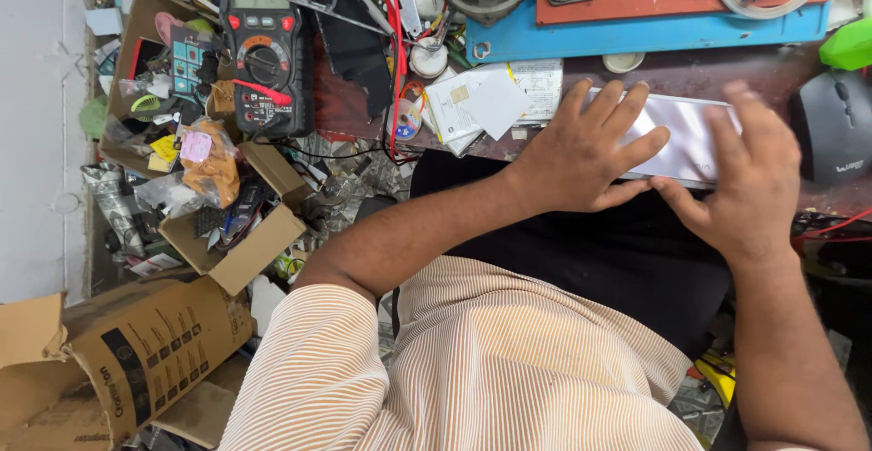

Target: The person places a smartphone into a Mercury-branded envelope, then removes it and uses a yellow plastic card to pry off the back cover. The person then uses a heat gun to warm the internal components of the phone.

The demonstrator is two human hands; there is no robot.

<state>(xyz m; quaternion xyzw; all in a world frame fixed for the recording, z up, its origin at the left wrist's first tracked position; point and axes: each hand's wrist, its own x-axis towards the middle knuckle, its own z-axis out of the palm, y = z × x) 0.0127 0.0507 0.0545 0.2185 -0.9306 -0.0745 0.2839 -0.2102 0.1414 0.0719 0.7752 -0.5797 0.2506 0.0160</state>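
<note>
Hands rest flat on a white smartphone [683,138] lying at the near edge of the desk [708,74]: the left hand [586,156] spreads over its left end, the right hand [749,183] covers its right end, both pressing with fingers extended, not clamped. A black mouse [836,128] sits just beside the right hand. Left of the desk, an open cardboard box [241,251] holds plastic bags and small parts. A multimeter [265,47] lies farther back.
</note>
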